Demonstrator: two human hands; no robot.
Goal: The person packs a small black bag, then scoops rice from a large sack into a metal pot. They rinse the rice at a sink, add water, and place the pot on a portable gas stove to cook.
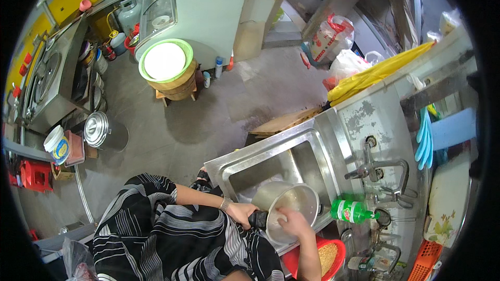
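Note:
A deep metal pot (269,195) lies tilted at the near rim of a stainless steel sink (269,144), its mouth turned toward me. My left hand (242,214) is closed around the pot's black side handle. My right hand (293,221) reaches into the pot's mouth; its fingers are partly bent against or near the inner wall, and whether they hold anything is not clear. Under my right forearm stands a red plastic basin (339,259) with yellowish grains (327,256) in it. A green pump bottle (349,211) is to the right of the pot.
Wall taps (367,169) stick out at the right, with light blue rubber gloves (424,140) hanging beyond. A lidded metal pot (97,128) stands on the floor at left. A wooden tub (175,86) bears a green basin (189,52). Plastic bags (332,41) lie at the upper right.

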